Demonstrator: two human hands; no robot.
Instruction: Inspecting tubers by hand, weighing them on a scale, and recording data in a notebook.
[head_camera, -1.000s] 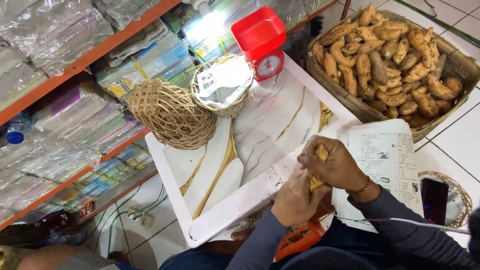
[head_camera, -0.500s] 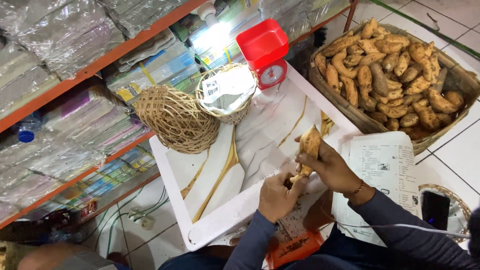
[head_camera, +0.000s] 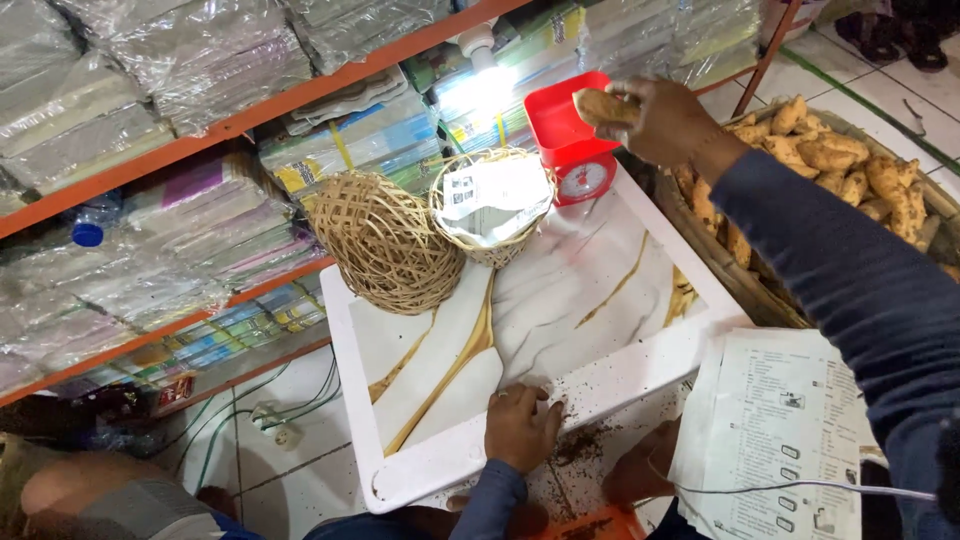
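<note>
- A person's right hand (head_camera: 665, 122) reaches out at arm's length, fingers curled around a pale brown sweet potato (head_camera: 604, 106), holding it just above the top of a small red kitchen scale (head_camera: 572, 138) at the far edge of the table.
- The left hand (head_camera: 519, 428) rests palm down on the near rim of the white, marble-patterned table (head_camera: 560, 300), fingers loosely spread and gripping nothing; dark crumbs of soil lie scattered just beside it.
- Two woven cane baskets sit at the back of the tabletop: one tipped on its side (head_camera: 384, 240), the other upright and lined with printed paper (head_camera: 493, 203); the two touch, and the upright one stands just beside the scale.
- A large wicker basket (head_camera: 745, 280) heaped with more sweet potatoes (head_camera: 850, 160) stands on the tiled floor to the right of the table, partly hidden by the dark blue sleeve.
- A printed sheet of paper (head_camera: 775, 420) lies near the person's lap, below the table's right corner.
- Orange-framed shelves (head_camera: 250, 115) stacked with plastic-wrapped books fill the background.
</note>
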